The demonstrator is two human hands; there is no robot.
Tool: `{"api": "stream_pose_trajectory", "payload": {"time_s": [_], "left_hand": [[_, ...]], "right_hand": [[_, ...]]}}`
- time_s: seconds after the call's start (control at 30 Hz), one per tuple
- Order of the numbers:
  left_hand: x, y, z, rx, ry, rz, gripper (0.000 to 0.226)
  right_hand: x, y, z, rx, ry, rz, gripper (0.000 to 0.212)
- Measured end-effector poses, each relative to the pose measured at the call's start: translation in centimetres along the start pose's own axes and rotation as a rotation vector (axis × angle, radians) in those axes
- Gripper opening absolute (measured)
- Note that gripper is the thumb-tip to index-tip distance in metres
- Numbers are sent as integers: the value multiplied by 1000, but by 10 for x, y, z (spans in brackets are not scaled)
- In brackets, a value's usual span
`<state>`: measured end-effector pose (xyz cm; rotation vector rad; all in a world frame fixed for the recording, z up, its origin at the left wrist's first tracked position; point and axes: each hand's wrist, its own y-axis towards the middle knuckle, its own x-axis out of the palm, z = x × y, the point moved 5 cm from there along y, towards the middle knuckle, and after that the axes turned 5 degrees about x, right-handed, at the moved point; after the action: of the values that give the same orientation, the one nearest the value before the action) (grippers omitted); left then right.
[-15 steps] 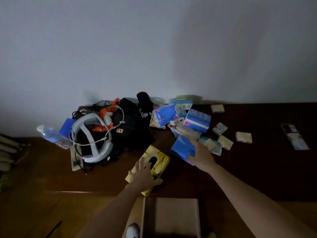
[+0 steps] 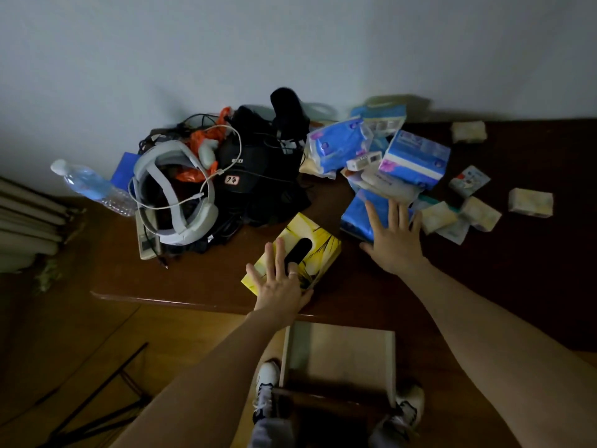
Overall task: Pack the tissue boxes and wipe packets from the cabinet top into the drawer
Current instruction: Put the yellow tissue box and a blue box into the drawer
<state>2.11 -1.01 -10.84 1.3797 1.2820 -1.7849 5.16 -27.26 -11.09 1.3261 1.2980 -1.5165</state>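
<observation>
Yellow tissue box (image 2: pixel 302 250): lay flat near the cabinet top's (image 2: pixel 200 282) front edge, turned at an angle; its dark oval slot faced up; your left hand (image 2: pixel 279 287) rested on its near end, fingers straight.
Blue packet (image 2: pixel 361 218): lay flat just right of the yellow box; the fingertips of your right hand (image 2: pixel 395 240) lay spread over it.
Blue-and-white packs (image 2: pixel 415 158): you had them heaped behind it near the wall; several overlapped and tilted.
Small pale packets (image 2: pixel 529 202): scattered to the right; some apart.
Drawer (image 2: pixel 339 354): stood pulled open below the front edge; pale inside.
</observation>
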Motion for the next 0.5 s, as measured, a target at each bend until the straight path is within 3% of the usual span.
{"api": "stream_pose_trajectory", "payload": {"time_s": [0.13, 0.3, 0.5], "left_hand": [[-5, -6, 2, -5, -35, 59, 66], [-20, -40, -7, 62, -82, 145, 73], [-3, -140, -9, 165, -136, 135, 73]], "right_hand": [[-9, -24, -9, 60, -15, 41, 102], [-4, -107, -10, 226, 310, -10, 97], [18, -242, -17, 380, 521, -15, 103]]}}
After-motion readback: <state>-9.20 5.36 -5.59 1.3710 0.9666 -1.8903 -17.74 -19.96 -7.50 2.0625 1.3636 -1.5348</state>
